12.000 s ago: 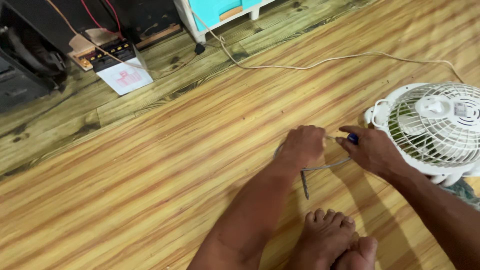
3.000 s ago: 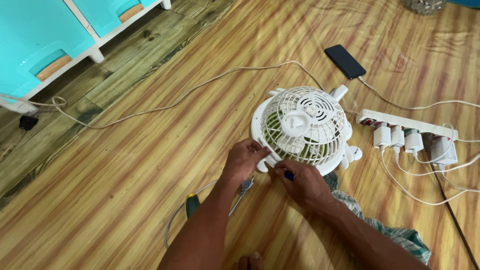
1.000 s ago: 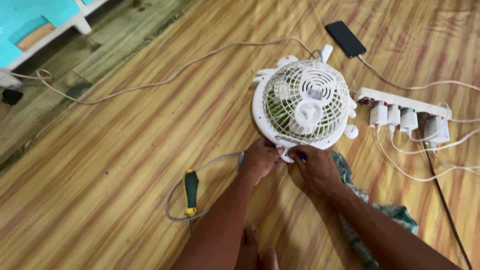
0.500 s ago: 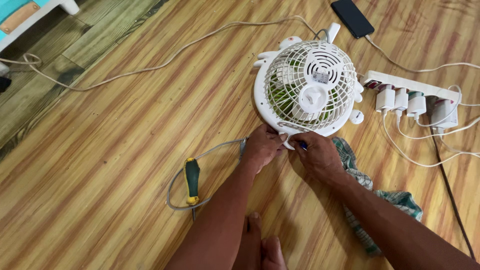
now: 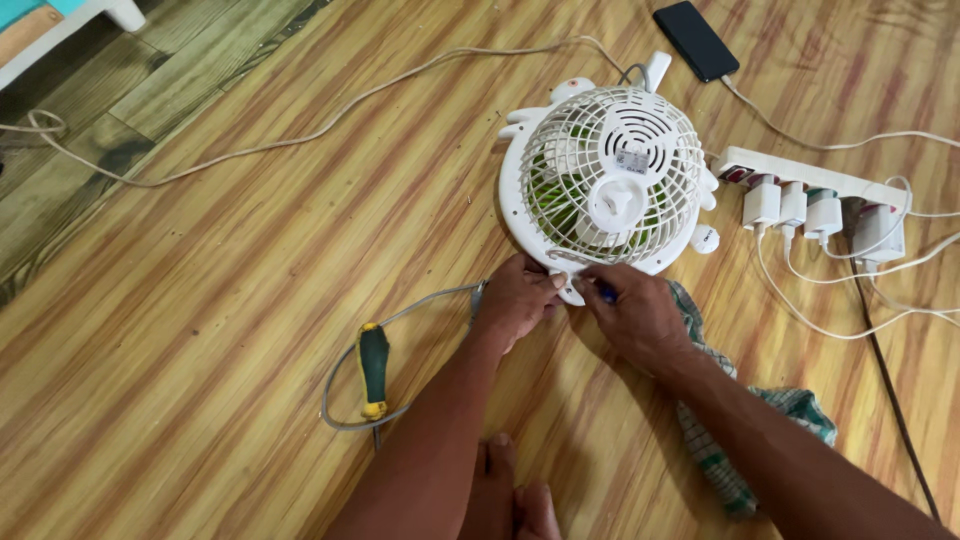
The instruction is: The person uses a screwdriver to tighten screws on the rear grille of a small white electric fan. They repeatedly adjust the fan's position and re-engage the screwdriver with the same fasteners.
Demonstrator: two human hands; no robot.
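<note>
White plastic fan (image 5: 608, 185) is lying grille-up on the wooden floor (image 5: 200, 300) while the left hand (image 5: 515, 300) is gripping its lower rim and the right hand (image 5: 632, 312) is pinching a blue-handled tool (image 5: 606, 292) there.

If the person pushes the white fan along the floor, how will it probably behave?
The white fan lies flat, grille up, so it would probably slide on the smooth wooden floor rather than roll or tip. It looks like thin plastic, so likely light. Its thin grille may flex under pressure. The left hand and right hand touch its lower rim.
</note>
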